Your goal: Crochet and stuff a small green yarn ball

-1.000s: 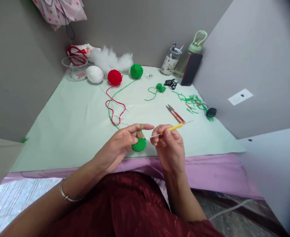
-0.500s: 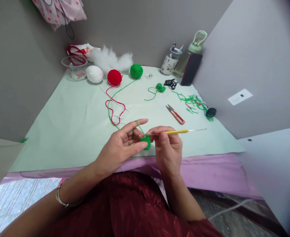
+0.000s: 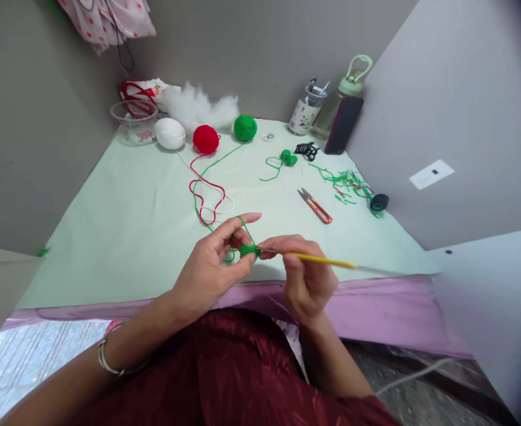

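Yel hook [image 3: 324, 260], tip unclear at grn crochet pc [image 3: 248, 251]

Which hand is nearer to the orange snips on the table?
Right. The right hand, holding the yellow hook, is just on the near side of the snips; the left hand is farther off, to their left.

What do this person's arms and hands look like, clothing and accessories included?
Both the left hand and right hand are ungloved, and the forearms are uncovered. A thin, silver-coloured bangle circles the left wrist area; none shows on the right. Dark red, slightly shiny fabric meets the right arm near the elbow.
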A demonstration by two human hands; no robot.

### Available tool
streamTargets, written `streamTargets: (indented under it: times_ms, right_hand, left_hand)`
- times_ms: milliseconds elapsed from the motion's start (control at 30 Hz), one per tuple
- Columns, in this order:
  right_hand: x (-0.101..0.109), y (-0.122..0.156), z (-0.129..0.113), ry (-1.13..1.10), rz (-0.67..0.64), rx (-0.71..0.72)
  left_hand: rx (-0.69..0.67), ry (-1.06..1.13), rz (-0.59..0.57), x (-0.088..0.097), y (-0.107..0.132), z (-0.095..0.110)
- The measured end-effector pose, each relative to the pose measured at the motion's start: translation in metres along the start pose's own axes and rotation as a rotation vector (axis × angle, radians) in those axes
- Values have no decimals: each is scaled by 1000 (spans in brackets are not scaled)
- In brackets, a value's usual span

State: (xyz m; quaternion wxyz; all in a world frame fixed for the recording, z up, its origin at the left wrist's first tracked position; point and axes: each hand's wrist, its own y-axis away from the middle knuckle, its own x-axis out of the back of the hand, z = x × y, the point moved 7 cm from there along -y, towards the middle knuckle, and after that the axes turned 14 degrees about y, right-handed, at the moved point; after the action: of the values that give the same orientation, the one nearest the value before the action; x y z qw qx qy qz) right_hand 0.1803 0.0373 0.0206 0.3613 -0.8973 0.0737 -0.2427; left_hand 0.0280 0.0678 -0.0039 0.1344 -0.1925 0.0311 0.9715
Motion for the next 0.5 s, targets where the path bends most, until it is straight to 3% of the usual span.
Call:
streamTargets:
  times_ms: [100,200,267,333,433,500]
  right_hand:
    - [-6,9,-17,329,-26,254]
    - [-10,15,-24,525,32,334]
    - [-6,13,-22,425,103,259]
    - [-1,7,-11,194,143,91]
    - [-1,-2,9,-186,147,-146]
    - [-6,-5,14,-306,110,-201]
  left_hand:
    - [-9,8,61,2,1,0]
    - [120,210,46,2,1,-8]
    - [264,386,-4,0,1,-16]
    - [345,495,-21,0,1,-20]
    - [284,511,8,5,-2,-16]
    - [225,488,-12,4,-3,-13]
